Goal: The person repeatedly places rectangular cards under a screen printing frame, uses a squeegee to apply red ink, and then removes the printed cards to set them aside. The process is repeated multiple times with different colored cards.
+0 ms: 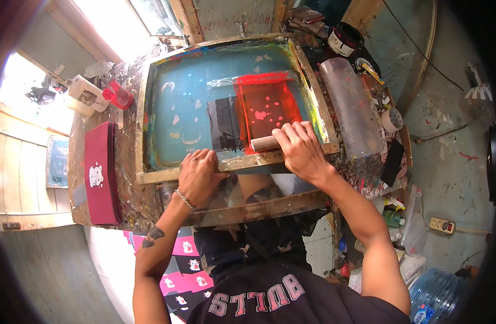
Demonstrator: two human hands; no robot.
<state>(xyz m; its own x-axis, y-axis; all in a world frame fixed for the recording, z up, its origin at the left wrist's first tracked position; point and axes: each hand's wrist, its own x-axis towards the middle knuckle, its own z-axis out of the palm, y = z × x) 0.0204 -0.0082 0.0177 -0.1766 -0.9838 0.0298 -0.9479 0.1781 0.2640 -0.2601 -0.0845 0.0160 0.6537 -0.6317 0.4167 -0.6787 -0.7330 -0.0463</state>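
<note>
Head view: the scraper [265,143] lies at the near end of the patch of red ink [263,79] on the blue screen [178,102], close to the near rail of the wooden frame [142,143]. The patch is in the right half of the screen; small pale spots show within it. A black strip [222,121] lies directly left of the ink.

Risks, by judgement. First, uneven pressure: only one hand is on the scraper, and toward its right end, so the left end could lift or tilt and leave the ink layer patchy. Second, frame shift: should the left hand [198,170] ease off while the scraper is pulled, the frame could slide or rock and smear the ink. Third, stray ink: the scraper is close to the near rail, and overrunning could push ink against the wood or onto the fingers. Ink could also creep under the black strip if its edge is loose.

Grip. The right hand [301,151] is closed around the scraper's handle, fingers wrapped over the top, leaving the left part of the handle exposed. The left hand has its fingers bent over the near rail, thumb extended to the right; whether it clasps the rail or merely presses on it cannot be determined. The scraper's lower edge is hidden, so its contact with the screen is unconfirmed.
</note>
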